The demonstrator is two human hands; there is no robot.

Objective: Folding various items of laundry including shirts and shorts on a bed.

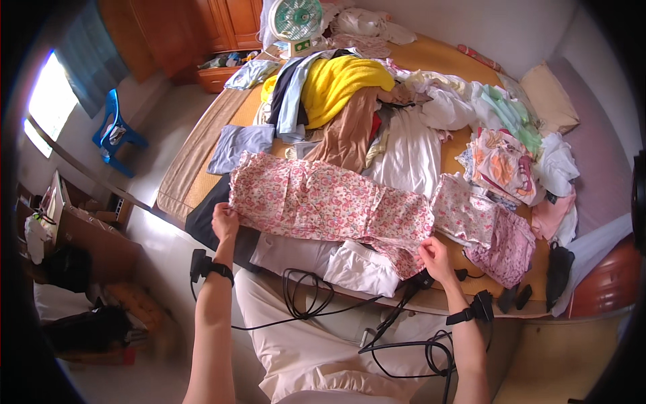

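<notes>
A long pink floral garment [330, 198], shaped like folded trousers, lies stretched sideways across the near side of the bed. My left hand [225, 221] pinches its lower left corner. At the other end, my right hand [436, 257] has its fingers closed on the lower right edge. Beneath the garment's front edge lie a folded white garment [363, 269] and an off-white one [293, 253]. Black cloth [210, 210] shows under its left end. To its right sits another folded floral piece [464, 211], with a pink patterned garment [506, 249] beside it.
Beyond the floral garment, clothes heap up around a yellow fleece [343, 84] and a brown garment [346, 135]. A folded stack [501, 165] stands at right, a fan [296, 23] at the back. Black cables [306, 299] loop over my lap. A blue chair [116, 131] stands left.
</notes>
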